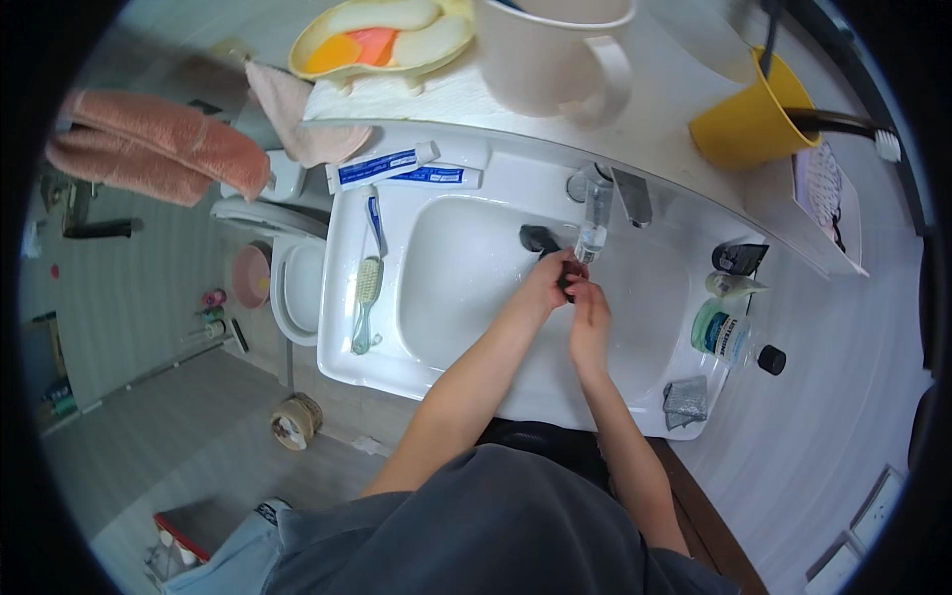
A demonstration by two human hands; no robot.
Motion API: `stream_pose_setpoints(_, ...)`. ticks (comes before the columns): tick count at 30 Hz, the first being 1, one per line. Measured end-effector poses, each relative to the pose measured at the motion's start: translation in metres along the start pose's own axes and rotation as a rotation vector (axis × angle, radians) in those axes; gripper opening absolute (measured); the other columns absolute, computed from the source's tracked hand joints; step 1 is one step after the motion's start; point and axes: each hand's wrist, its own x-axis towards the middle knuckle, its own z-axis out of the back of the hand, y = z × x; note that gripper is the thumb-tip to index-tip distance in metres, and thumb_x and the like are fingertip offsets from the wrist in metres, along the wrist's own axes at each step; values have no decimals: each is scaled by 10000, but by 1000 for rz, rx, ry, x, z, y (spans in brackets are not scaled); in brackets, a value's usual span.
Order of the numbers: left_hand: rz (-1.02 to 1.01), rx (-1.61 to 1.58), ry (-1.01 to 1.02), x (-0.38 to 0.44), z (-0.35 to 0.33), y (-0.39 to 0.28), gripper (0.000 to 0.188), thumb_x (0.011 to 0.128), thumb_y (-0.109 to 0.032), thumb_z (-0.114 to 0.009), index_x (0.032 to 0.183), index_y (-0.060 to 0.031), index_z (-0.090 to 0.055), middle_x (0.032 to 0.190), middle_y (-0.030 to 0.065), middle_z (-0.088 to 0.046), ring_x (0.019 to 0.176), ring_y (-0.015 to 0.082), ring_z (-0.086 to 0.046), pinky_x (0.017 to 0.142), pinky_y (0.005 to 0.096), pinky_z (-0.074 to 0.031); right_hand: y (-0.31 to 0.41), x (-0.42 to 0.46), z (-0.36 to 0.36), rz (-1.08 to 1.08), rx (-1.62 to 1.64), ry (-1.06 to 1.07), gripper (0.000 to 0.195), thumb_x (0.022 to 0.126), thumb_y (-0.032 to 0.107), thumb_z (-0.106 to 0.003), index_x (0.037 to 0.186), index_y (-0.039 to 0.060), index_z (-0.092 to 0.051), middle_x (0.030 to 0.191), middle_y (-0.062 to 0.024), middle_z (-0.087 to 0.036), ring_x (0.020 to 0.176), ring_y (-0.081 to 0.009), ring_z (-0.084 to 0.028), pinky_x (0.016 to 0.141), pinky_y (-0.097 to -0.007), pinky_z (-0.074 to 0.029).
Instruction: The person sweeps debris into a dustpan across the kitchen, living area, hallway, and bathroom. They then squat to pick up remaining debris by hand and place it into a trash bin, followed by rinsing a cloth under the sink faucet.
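Over the white basin (461, 297), my left hand (549, 281) is closed around a black object (538, 239). Its wider end sticks out beyond my fingers; I cannot tell its exact kind. My right hand (591, 316) meets the left from the other side, its fingertips on the same dark object, partly hidden by the fingers. Just above both hands is a clear cylinder (595, 223), seemingly a filter on the faucet spout. The faucet's metal lever (632, 197) is to its right.
Toothpaste tubes (387, 165) and a green-handled brush (366, 305) lie on the left rim. A Listerine bottle (721, 335) and folded grey cloth (685, 401) are at right. The shelf (662, 111) above holds a white mug (550, 59), yellow cup (751, 119) and soap dish (379, 44).
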Motion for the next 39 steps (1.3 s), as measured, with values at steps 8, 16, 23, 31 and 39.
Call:
stream_pose_setpoints(8, -188, -8, -102, -42, -81, 32, 445, 900, -481, -297, 769, -104, -495, 564, 32, -474, 501, 180, -429, 503, 303, -391, -5, 20, 22, -29, -263, -69, 200, 886, 187, -476, 970, 6, -483, 867, -110, -569, 744, -242, -566, 630, -316, -446)
stream_pose_setpoints(16, -37, 116, 23, -21, -2, 7, 404, 904, -410, -352, 829, -52, -521, 694, 54, -554, 538, 197, -504, 513, 314, -441, 41, 3, -16, 72, -621, 221, 314, 832, 348, -509, 653, 91, -523, 648, -139, -601, 627, -347, -589, 557, -434, -453)
stream_pose_setpoints(23, -233, 358, -122, -38, 2, 23, 292, 875, -335, -475, 774, -71, -546, 638, 35, -523, 518, 182, -533, 455, 320, -459, -30, 59, -15, -293, -689, 119, 352, 848, 358, -451, 747, 66, -620, 713, -155, -620, 682, -364, -590, 620, -478, -455)
stream_pose_setpoints(31, -367, 174, -432, -64, -29, 16, 261, 758, -343, -617, 820, -94, -570, 733, 34, -587, 606, 155, -569, 478, 259, -447, -26, 56, -14, -274, -353, -4, 307, 845, 268, -494, 699, 9, -570, 672, -162, -590, 704, -356, -585, 609, -447, -442)
stream_pose_setpoints(39, 44, 39, -100, -36, -10, -10, 182, 827, -246, -563, 904, -80, -559, 857, 48, -597, 789, 176, -576, 712, 312, -489, 70, 3, -14, 70, -1144, 327, 219, 783, 240, -553, 899, 55, -545, 843, -114, -581, 781, -276, -580, 628, -412, -480)
